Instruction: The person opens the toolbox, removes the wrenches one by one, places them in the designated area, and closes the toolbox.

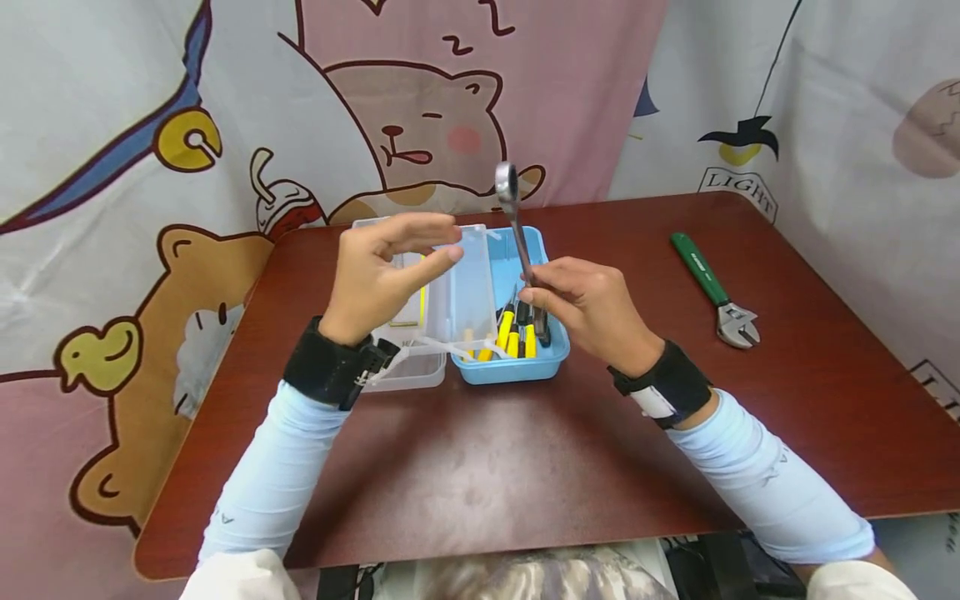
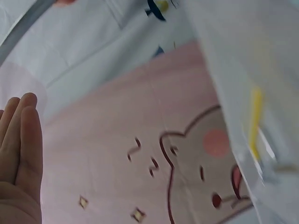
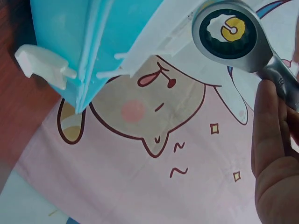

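My right hand (image 1: 592,304) pinches a metal ratchet wrench (image 1: 517,229) between thumb and fingers, its ring end pointing up. The wrench's ring (image 3: 228,35) shows large in the right wrist view. Behind and below it sits a light-blue toolbox (image 1: 513,371) holding several yellow-and-black handled tools (image 1: 510,333). My left hand (image 1: 386,271) is raised above the toolbox's clear lid (image 1: 472,283), thumb and fingers spread apart with nothing between them. In the left wrist view, the fingers (image 2: 30,140) are straight.
The clear lid lies folded back to the left, with a yellow strip (image 2: 256,121) seen through it. An adjustable wrench (image 1: 708,283) with a green handle rests on the brown table (image 1: 622,475) at the right. A patterned curtain (image 1: 585,100) hangs behind the table.
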The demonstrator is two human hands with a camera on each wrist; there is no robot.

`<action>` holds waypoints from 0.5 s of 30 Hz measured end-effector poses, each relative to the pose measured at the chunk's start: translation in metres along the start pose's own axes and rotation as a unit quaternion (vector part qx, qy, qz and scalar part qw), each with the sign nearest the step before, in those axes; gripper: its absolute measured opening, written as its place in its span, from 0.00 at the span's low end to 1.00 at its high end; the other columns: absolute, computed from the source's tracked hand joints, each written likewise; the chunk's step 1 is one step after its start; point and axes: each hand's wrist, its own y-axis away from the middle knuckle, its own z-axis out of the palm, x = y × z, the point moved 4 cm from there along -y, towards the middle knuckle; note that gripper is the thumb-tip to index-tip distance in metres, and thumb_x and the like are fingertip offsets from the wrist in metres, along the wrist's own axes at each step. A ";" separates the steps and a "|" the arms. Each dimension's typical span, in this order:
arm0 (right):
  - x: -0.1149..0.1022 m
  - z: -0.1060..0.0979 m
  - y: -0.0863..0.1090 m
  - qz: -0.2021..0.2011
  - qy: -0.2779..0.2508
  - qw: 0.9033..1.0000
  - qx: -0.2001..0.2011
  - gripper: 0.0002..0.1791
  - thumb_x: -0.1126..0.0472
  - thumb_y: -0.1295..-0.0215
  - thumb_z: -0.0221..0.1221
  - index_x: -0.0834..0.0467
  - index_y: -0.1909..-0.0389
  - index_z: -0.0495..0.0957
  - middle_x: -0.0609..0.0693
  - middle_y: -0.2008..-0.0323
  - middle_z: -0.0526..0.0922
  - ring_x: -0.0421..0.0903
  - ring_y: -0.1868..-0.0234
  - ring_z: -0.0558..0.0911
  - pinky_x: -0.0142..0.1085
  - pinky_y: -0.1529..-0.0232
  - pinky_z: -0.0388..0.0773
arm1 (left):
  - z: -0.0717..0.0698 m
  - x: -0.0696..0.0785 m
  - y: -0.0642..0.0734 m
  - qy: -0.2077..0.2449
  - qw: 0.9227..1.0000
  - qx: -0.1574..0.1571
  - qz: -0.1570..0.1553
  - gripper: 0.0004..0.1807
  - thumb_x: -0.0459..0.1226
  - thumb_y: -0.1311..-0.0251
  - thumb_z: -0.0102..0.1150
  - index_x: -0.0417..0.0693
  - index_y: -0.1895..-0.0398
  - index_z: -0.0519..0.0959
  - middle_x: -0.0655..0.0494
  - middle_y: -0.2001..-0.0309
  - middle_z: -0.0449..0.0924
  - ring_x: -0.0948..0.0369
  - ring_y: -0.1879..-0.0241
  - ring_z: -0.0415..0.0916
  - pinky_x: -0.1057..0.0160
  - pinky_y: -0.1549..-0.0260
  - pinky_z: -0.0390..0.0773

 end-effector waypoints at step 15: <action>0.011 -0.020 0.004 0.072 0.065 0.995 0.010 0.17 0.66 0.41 0.74 0.67 0.52 0.88 0.55 0.66 0.88 0.43 0.73 0.78 0.28 0.72 0.71 | -0.067 -0.023 0.058 -0.035 0.976 0.181 -0.113 0.10 0.26 0.39 0.69 0.31 0.55 0.87 0.47 0.59 0.90 0.61 0.59 0.89 0.69 0.58 0.83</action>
